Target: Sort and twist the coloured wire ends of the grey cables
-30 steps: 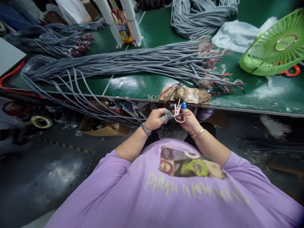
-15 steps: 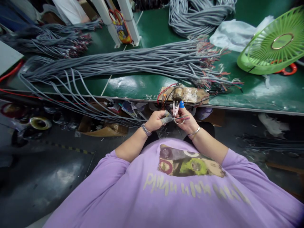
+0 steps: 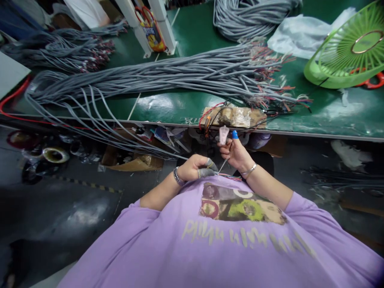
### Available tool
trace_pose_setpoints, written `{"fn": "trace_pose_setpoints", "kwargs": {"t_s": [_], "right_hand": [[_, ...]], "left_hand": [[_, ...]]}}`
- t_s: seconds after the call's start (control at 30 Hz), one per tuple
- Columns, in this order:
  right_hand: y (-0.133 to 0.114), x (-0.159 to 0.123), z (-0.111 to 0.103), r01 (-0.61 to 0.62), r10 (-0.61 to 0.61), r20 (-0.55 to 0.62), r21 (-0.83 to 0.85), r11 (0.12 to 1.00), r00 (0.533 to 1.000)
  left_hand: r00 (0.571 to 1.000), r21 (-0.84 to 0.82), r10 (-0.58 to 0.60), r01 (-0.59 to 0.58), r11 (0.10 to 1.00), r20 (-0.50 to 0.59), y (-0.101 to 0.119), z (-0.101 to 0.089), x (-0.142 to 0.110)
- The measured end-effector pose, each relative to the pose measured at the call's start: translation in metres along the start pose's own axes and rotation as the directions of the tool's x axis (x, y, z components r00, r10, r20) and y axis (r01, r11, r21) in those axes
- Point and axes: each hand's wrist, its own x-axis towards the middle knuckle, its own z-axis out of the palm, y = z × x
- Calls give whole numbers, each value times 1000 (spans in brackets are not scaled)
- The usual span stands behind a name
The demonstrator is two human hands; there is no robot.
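Observation:
My left hand (image 3: 196, 167), with grey covers on its fingertips, is closed around the end of a grey cable (image 3: 177, 155). Thin coloured wires (image 3: 232, 176) stick out of that end to the right, in front of the purple shirt. Higher up and to the right is my right hand (image 3: 235, 154), wearing a blue thumb cover (image 3: 235, 135). Its fingers are closed on a pale pink clip-like tool (image 3: 223, 135), whose exact kind I cannot make out. A thin pale strand (image 3: 222, 165) runs from the cable end up to the right hand.
A long bundle of grey cables (image 3: 156, 74) with stripped ends lies across the green table (image 3: 162, 109). At its front edge sits a cardboard piece (image 3: 249, 116) with wires. Further off are a green fan (image 3: 360, 48), a cable coil (image 3: 255, 20) and a white post (image 3: 165, 28).
Both hands were close together at the cable end. The left hand has dropped with the cable toward the shirt; the right has separated from it, and the pink tool has turned.

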Motion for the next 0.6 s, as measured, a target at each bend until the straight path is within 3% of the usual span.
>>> {"fn": "trace_pose_setpoints", "kwargs": {"t_s": [0.2,0.33,0.6], "right_hand": [[-12,-4,9,12,-3,106,-83,996,994],[-21,-2,18,25,-12,116,-113,993,993],[-20,0,23,92,-88,35,-122,988,995]], "left_hand": [[967,-60,-72,59,996,-243,0,5,-5],[953,-73,-76,57,996,-294,-5,4,3],[942,52,37,-21,998,-332,-6,2,22]]}}
